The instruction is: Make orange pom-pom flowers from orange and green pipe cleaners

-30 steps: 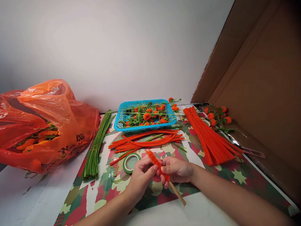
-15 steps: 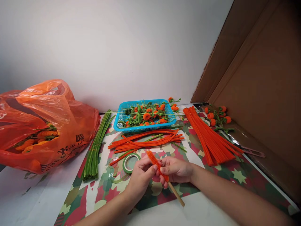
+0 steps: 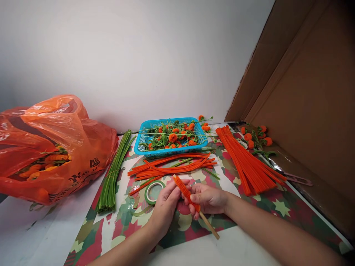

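An orange pipe cleaner (image 3: pixel 182 187) is coiled tightly round a wooden stick (image 3: pixel 210 226), which slants down to the right between my hands. My right hand (image 3: pixel 211 199) grips the lower part of the coil, its thumb on top and fingertips underneath. Against the coil's left side, my left hand (image 3: pixel 165 203) is closed, its fingers reaching behind the upper coil and its thumb beside them. What its fingertips pinch is partly hidden. Just left of that hand lies a roll of green tape (image 3: pixel 149 195). Loose orange pipe cleaners (image 3: pixel 172 169) lie beyond both hands.
A blue basket (image 3: pixel 136 149) holds orange flowers and green stems at the back. Left of it are a green pipe cleaner bundle (image 3: pixel 108 188) and an orange plastic bag (image 3: pixel 91 138). To the right lie an orange bundle (image 3: pixel 245 162), more flowers (image 3: pixel 267 141) and a cardboard panel (image 3: pixel 305 92).
My left thumb has come off the front of the coil and now lies alongside the fingers. The coil and stick have shifted slightly right, still in my right hand.
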Demonstrator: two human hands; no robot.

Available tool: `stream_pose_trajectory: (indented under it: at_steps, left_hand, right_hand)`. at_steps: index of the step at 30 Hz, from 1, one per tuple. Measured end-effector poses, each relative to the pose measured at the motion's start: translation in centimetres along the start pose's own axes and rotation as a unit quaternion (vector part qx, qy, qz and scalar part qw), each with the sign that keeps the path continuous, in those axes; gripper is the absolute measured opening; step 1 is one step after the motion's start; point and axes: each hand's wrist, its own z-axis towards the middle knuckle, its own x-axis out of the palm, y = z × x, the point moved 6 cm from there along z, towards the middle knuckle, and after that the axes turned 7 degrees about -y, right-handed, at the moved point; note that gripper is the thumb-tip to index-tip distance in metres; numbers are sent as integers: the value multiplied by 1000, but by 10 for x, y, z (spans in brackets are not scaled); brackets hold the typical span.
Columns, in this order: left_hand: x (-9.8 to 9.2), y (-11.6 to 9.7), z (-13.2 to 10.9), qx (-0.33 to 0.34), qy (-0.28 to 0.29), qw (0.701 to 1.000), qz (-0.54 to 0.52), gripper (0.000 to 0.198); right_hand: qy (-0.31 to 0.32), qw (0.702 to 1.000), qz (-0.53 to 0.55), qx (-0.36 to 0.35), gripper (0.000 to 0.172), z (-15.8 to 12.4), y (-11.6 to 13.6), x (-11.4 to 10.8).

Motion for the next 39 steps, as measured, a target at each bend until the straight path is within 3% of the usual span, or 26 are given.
stream_pose_trajectory:
  at_steps: [3, 7, 11, 16, 29, 39]
  left_hand:
    - [-3, -10, 2, -13, -46, 997, -67, 30]
    - [-3, -25, 6, -29, -61, 984, -163, 21]
    - [-2, -31, 11, -56, -43, 973, -222, 18]
    - [-1, -34, 14, -56, -34, 964, -258, 22]
    - [-3, -25, 12, -58, -60, 966, -243, 13]
    - [8, -7, 3, -64, -37, 975, -210, 28]
  right_hand:
    - [13, 1000, -9, -15, 39, -1, 2, 2]
    - [51, 999, -1, -7, 50, -2, 1, 10]
    - [70, 998, 3, 5, 43, -2, -2, 14]
    - [36, 999, -17, -12, 35, 0, -3, 8]
    - [8, 1000, -17, -9, 35, 4, -9, 2]
    - [3, 999, -15, -29, 34, 6, -8, 2]
